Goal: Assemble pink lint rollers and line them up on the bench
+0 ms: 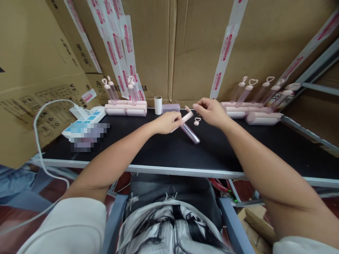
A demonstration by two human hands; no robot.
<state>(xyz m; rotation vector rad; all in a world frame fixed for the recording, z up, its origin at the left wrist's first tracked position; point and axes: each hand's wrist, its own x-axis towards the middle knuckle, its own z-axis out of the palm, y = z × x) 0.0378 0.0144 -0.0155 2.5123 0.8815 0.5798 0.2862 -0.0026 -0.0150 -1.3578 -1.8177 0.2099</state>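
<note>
My left hand (167, 122) is closed around a pink stick-shaped part (186, 116) over the black belt (164, 148). A clear tube (190, 133) lies on the belt just below that part, slanting toward me. My right hand (210, 111) hovers to the right with its fingers pinched together; I cannot make out anything in them. A small pink heart-shaped cap (196, 121) rests on the belt between both hands.
Pink cases holding upright tubes with heart tops stand at the back left (126, 107) and back right (251, 112). A small white roll (158, 105) and a lilac block (171, 108) sit behind my hands. A power strip (84, 121) with a white cable lies left. Cardboard boxes wall the back.
</note>
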